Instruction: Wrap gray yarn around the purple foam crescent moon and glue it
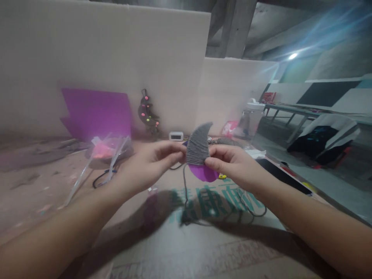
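Both hands hold a curved purple foam shape (205, 173) up in front of me. Grey yarn (198, 146) is wound round its upper part, and the bare purple end shows below. My left hand (151, 162) pinches the shape's left edge with its fingers closed. My right hand (232, 164) pinches the right edge, thumb in front. A loose grey yarn strand (185, 186) hangs from the shape down to the cardboard sheet (180, 248) on the table, where it loops about.
A purple foam sheet (99, 112) leans on the white back board (116, 58). Beside it stands a dark curved ornament with coloured dots (147, 112). Clear sticks and a plastic bag (107, 151) lie left. A small white clock (176, 136) sits behind the hands.
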Action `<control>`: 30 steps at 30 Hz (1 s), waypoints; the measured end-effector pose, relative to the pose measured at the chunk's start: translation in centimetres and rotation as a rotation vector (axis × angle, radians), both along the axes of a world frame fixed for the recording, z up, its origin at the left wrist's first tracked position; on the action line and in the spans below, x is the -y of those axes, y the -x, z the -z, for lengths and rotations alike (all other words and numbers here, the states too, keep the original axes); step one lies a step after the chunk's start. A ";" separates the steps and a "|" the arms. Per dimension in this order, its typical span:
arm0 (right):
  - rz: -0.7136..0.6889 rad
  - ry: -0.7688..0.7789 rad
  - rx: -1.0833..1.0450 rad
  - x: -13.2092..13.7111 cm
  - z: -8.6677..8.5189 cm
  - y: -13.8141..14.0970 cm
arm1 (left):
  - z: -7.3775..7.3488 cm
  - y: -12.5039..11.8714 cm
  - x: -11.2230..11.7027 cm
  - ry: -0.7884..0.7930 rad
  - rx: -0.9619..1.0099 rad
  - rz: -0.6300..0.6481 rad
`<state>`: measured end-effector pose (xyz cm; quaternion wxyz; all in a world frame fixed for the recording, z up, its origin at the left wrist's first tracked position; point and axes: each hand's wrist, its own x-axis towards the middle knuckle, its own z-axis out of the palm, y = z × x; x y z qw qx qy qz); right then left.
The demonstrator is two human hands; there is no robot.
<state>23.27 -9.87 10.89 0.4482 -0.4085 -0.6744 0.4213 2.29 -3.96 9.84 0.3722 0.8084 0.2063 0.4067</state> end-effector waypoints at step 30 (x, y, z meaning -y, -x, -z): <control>0.166 -0.189 0.154 -0.1 1.3 -0.2 | -1.5 0.6 2.1 -0.172 -0.140 -0.177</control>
